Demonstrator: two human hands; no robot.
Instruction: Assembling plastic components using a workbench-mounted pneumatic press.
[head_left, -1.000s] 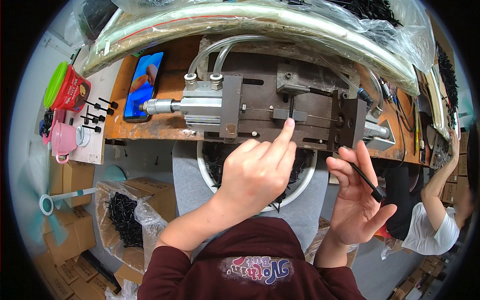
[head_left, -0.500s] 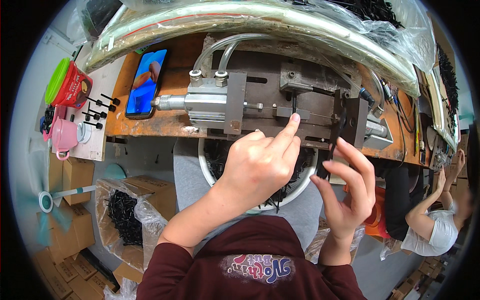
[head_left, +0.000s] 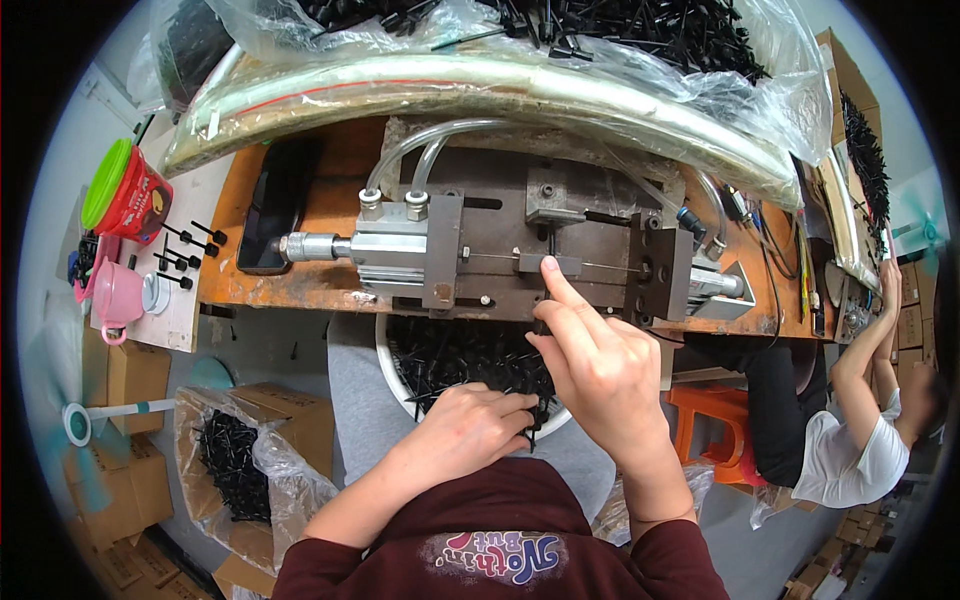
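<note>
The left hand (head_left: 468,430) lies nearest, fingers curled narrowly at black headed rods (head_left: 465,365) in a white basin (head_left: 384,365); whether it grips one cannot be told. The right hand (head_left: 605,380) appears to pinch a single black rod (head_left: 541,322) between thumb and bent finger, its extended index fingertip touching a small grey block (head_left: 569,267). The rod should prove light, stiff and smooth, probably plastic; take hold by the slim shaft. Beyond, a flat, dark metal plate (head_left: 490,228) carries a ribbed silver cylinder (head_left: 390,262); clear, flexible hoses (head_left: 440,127) curve behind, before wrinkled transparent film (head_left: 600,100).
</note>
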